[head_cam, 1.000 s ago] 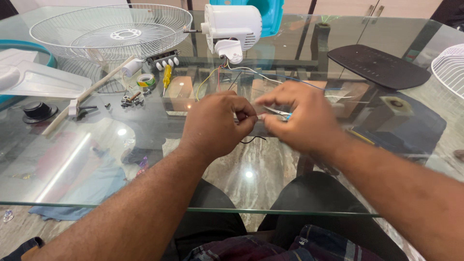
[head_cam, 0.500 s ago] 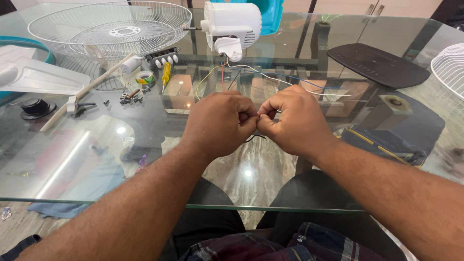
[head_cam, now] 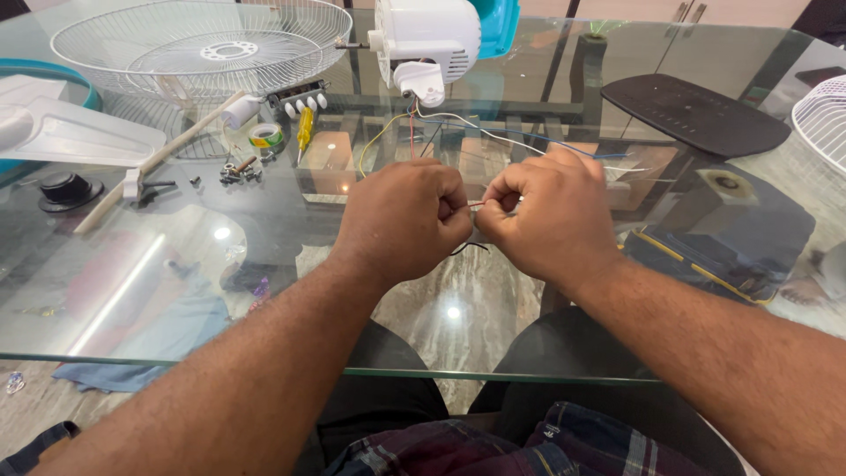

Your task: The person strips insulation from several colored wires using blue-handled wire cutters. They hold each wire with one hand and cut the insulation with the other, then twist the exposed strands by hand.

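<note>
Left hand (head_cam: 401,216) and right hand (head_cam: 546,216) meet above glass desk (head_cam: 176,291); fingers pinched tight on thin wires (head_cam: 476,204) from white fan motor (head_cam: 429,40), ends held together for joining.

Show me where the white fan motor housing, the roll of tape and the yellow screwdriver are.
white fan motor housing (head_cam: 432,35), head view, middle of its rounded shell.
roll of tape (head_cam: 265,136), head view, on its top ring.
yellow screwdriver (head_cam: 305,129), head view, on its handle.
</note>
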